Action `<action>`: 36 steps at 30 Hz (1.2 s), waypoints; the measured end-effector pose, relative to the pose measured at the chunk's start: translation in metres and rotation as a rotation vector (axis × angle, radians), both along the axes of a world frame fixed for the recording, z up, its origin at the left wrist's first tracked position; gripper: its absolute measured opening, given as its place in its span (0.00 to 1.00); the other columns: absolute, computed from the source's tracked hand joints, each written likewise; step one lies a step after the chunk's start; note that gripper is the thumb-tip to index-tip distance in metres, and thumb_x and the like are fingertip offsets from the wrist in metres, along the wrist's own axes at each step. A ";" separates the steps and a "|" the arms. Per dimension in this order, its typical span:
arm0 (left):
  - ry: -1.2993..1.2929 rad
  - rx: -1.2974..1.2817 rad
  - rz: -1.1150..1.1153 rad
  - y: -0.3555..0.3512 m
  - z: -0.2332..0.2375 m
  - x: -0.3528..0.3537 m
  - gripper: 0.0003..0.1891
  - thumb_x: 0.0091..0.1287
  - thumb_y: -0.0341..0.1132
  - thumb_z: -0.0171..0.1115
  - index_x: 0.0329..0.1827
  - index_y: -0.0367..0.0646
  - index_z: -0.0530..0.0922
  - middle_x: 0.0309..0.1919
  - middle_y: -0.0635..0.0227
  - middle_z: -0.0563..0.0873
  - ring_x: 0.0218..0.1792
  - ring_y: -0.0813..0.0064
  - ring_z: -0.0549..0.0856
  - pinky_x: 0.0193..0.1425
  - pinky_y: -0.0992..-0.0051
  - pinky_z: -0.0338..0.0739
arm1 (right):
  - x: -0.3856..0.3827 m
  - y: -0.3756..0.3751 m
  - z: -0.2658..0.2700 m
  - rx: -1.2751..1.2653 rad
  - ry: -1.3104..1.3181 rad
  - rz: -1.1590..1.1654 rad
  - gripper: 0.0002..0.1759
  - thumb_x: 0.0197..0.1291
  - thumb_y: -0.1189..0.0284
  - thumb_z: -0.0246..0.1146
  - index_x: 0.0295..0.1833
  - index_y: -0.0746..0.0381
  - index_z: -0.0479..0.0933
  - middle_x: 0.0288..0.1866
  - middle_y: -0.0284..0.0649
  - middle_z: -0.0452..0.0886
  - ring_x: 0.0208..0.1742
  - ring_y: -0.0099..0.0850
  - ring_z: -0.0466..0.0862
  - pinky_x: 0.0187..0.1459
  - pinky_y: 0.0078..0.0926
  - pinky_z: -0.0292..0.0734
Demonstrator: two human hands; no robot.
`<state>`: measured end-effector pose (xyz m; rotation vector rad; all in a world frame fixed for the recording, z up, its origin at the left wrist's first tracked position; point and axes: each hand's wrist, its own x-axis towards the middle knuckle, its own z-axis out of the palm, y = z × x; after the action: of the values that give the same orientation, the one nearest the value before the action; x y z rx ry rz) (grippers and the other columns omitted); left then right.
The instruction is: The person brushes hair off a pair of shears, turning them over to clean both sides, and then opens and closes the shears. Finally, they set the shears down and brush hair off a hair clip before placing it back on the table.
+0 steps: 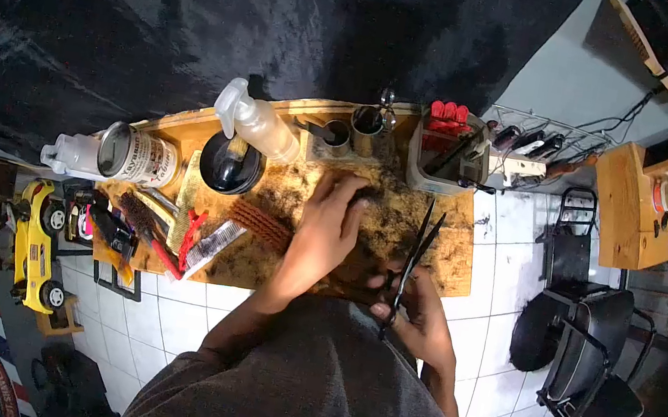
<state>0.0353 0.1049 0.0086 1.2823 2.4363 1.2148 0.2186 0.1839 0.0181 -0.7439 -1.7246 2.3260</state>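
Observation:
In my right hand point(418, 313) is a pair of dark scissors point(411, 264), fingers closed about the handles. Its two blades point away from me and stand slightly apart. My left hand point(332, 221) is over the wooden table point(453, 254), fingers loosely bent and thumb apart, with nothing visible in it. Dark hair clippings point(383, 199) lie scattered beside its fingertips. Left of that hand is a brown ridged object point(260, 225). A pale comb point(214, 249), a red clip point(191, 237) and a brush point(142, 217) lie further left.
A spray bottle point(263, 129), a black bowl point(226, 170) with a brush, and a labelled tub point(141, 156) line the back left. A clear container point(446, 161) of tools stands back right. Black chairs point(598, 364) are at right, a yellow toy car point(38, 245) at left.

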 end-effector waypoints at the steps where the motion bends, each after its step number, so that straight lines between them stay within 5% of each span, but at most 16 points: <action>1: -0.186 -0.026 0.020 -0.002 0.010 0.000 0.13 0.65 0.23 0.57 0.52 0.37 0.75 0.41 0.50 0.79 0.33 0.56 0.83 0.37 0.67 0.77 | 0.001 0.002 -0.002 0.062 -0.008 0.076 0.27 0.58 0.74 0.68 0.62 0.67 0.68 0.47 0.43 0.79 0.50 0.31 0.80 0.54 0.29 0.74; 2: -0.329 0.072 -0.010 -0.005 0.013 -0.001 0.12 0.67 0.24 0.58 0.53 0.37 0.73 0.38 0.57 0.83 0.27 0.69 0.84 0.31 0.75 0.76 | 0.000 0.003 -0.003 0.125 -0.016 0.151 0.27 0.57 0.72 0.70 0.60 0.67 0.69 0.46 0.42 0.80 0.48 0.30 0.80 0.52 0.29 0.75; 6: -0.770 0.306 0.017 -0.009 0.022 0.002 0.12 0.70 0.28 0.59 0.53 0.35 0.71 0.34 0.66 0.83 0.31 0.82 0.84 0.32 0.81 0.76 | -0.007 0.001 -0.003 0.402 -0.058 0.233 0.30 0.52 0.68 0.75 0.57 0.67 0.71 0.43 0.40 0.80 0.44 0.30 0.81 0.49 0.28 0.76; 15: -0.796 0.186 -0.050 -0.024 0.030 0.005 0.08 0.69 0.28 0.61 0.47 0.32 0.79 0.34 0.66 0.86 0.34 0.82 0.85 0.38 0.82 0.78 | -0.015 -0.003 0.002 0.412 -0.131 0.242 0.30 0.47 0.62 0.76 0.53 0.65 0.75 0.35 0.34 0.80 0.31 0.21 0.76 0.33 0.22 0.70; 27: -0.761 0.100 -0.030 -0.023 0.029 0.005 0.07 0.67 0.28 0.63 0.45 0.34 0.80 0.34 0.68 0.85 0.33 0.83 0.85 0.36 0.83 0.78 | -0.018 -0.009 -0.003 0.442 -0.097 0.208 0.14 0.54 0.72 0.73 0.42 0.66 0.76 0.32 0.34 0.81 0.33 0.20 0.80 0.35 0.19 0.74; 36: -0.814 0.252 0.025 -0.022 0.031 0.006 0.06 0.66 0.26 0.63 0.43 0.34 0.78 0.33 0.71 0.83 0.32 0.84 0.84 0.35 0.85 0.77 | -0.016 -0.007 -0.008 0.471 -0.029 0.193 0.22 0.48 0.66 0.76 0.44 0.65 0.76 0.30 0.32 0.79 0.28 0.18 0.75 0.31 0.17 0.70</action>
<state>0.0412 0.0832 0.0391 0.5945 1.7470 1.6654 0.2021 0.1764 0.0100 -0.5441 -2.3216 1.8911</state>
